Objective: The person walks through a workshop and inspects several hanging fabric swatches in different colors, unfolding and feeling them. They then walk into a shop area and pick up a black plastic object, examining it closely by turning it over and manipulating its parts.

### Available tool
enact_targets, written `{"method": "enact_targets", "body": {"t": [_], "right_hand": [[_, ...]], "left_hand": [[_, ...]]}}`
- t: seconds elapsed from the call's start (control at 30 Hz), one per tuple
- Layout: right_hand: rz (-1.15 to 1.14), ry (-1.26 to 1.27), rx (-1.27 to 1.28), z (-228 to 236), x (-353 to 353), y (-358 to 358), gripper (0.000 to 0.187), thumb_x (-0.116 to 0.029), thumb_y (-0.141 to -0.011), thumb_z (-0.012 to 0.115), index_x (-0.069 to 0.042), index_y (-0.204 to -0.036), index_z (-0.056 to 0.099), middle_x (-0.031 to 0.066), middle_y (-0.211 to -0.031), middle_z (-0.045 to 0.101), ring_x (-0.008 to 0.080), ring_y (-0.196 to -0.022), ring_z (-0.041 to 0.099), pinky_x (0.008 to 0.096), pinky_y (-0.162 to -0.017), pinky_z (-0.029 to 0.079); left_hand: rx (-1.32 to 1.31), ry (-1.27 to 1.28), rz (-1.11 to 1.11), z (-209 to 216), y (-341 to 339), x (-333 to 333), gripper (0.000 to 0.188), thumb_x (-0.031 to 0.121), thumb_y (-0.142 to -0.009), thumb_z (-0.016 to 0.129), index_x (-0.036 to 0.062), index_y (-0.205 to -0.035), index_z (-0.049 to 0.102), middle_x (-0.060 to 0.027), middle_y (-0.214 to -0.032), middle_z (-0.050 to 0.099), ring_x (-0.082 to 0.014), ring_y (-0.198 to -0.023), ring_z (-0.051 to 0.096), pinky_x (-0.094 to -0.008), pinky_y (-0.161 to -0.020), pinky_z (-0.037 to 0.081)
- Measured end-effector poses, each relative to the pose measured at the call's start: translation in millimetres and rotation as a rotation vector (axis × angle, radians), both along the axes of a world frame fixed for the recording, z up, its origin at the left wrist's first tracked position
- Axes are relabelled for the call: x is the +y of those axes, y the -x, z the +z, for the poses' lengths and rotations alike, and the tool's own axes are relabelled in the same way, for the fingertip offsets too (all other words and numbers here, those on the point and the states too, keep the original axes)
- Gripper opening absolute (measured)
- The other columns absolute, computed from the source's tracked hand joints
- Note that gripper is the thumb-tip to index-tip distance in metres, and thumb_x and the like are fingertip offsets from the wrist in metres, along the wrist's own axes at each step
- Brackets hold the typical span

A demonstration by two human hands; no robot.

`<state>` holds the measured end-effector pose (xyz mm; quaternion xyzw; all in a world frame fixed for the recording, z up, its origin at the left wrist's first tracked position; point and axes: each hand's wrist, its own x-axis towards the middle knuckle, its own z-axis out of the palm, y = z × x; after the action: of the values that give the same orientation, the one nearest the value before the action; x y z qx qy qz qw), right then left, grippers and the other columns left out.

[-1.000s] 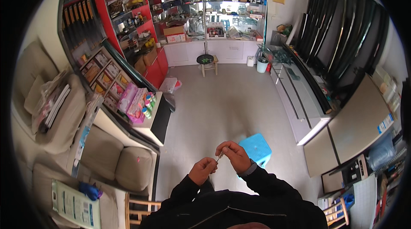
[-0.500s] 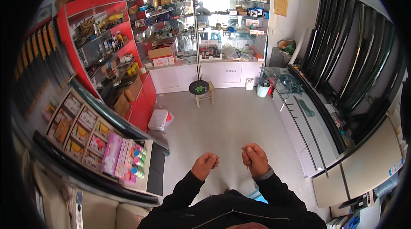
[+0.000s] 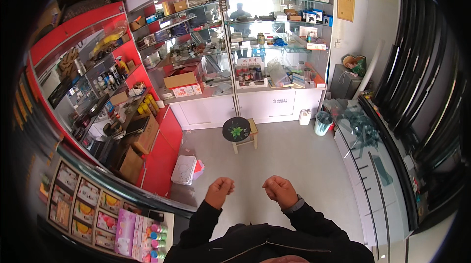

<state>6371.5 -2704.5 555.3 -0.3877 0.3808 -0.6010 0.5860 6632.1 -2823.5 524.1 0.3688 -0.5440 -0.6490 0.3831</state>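
Note:
My left hand [image 3: 219,193] is held in front of my body with its fingers curled in and the thumb pressed against them. To its right, at about the same height, my right hand [image 3: 281,192] is closed in a similar pinch, a dark watch band [image 3: 294,205] round its wrist. A gap separates the two hands. Whatever they hold, if anything, is too small or hidden to tell. Beyond them, a round black seat [image 3: 227,130] with a green leaf pattern stands by a wooden stool [image 3: 253,129]. Neither hand touches it.
Glass display shelves [image 3: 274,42] line the far wall; a red cabinet [image 3: 159,152] stands left. A glass counter [image 3: 360,130] runs along the right. A white patterned box [image 3: 184,169], a bucket [image 3: 323,123] and a white jug [image 3: 304,116] sit on the floor. Packages [image 3: 126,233] stand at lower left.
The view has shifted forward, so the shelves and stool appear nearer and lower. Both hands stay closed and apart; the right one has turned somewhat inward.

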Motion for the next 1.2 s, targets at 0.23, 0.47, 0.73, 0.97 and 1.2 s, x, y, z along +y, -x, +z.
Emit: {"method": "enact_targets", "body": {"t": [0.23, 0.47, 0.73, 0.97, 1.2], "right_hand": [[-0.158, -0.007, 0.134, -28, -195, 115, 0.019, -0.022, -0.107, 0.067, -0.004, -0.100, 0.070, -0.0051, -0.074, 0.058, 0.0036, -0.064, 0.048, 0.0231, -0.057, 0.039], [-0.327, -0.074, 0.209, -17, -373, 232, 0.012, -0.015, -0.102, 0.074, -0.005, -0.097, 0.069, -0.0054, -0.073, 0.060, 0.0032, -0.063, 0.050, 0.0222, -0.057, 0.041], [-0.432, -0.077, 0.122, -30, -528, 378, 0.010, -0.012, -0.102, 0.073, -0.005, -0.097, 0.069, -0.0062, -0.067, 0.054, 0.0037, -0.057, 0.044, 0.0230, -0.051, 0.034], [-0.339, -0.104, 0.119, -56, -680, 523, 0.013, -0.016, -0.100, 0.076, -0.005, -0.097, 0.070, -0.0042, -0.068, 0.059, 0.0045, -0.057, 0.049, 0.0226, -0.051, 0.038], [-0.304, -0.107, 0.168, -34, -788, 628, 0.012, -0.014, -0.100, 0.075, -0.005, -0.096, 0.068, -0.0046, -0.069, 0.059, 0.0048, -0.057, 0.049, 0.0227, -0.051, 0.038]], "left_hand": [[-0.031, 0.264, 0.083, 1, 92, -283, 0.027, 0.026, -0.111, 0.061, 0.0003, -0.109, 0.069, -0.0029, -0.092, 0.069, -0.0093, -0.082, 0.062, -0.0251, -0.078, 0.052], [0.022, 0.539, 0.085, 95, 225, -559, 0.026, 0.025, -0.111, 0.062, -0.0008, -0.111, 0.068, -0.0025, -0.090, 0.070, -0.0088, -0.082, 0.063, -0.0246, -0.077, 0.051], [0.154, 0.998, 0.199, 234, 387, -814, 0.017, 0.020, -0.111, 0.062, 0.0032, -0.107, 0.064, 0.0024, -0.090, 0.063, -0.0059, -0.081, 0.056, -0.0235, -0.076, 0.047], [-0.170, 1.436, 0.669, 342, 499, -971, 0.021, 0.021, -0.107, 0.069, 0.0023, -0.115, 0.071, -0.0028, -0.099, 0.071, -0.0107, -0.088, 0.066, -0.0286, -0.079, 0.054], [-0.450, 1.670, 0.883, 440, 569, -1087, 0.017, 0.020, -0.101, 0.072, 0.0099, -0.114, 0.075, -0.0118, -0.104, 0.074, -0.0281, -0.091, 0.073, -0.0372, -0.081, 0.057]]}}
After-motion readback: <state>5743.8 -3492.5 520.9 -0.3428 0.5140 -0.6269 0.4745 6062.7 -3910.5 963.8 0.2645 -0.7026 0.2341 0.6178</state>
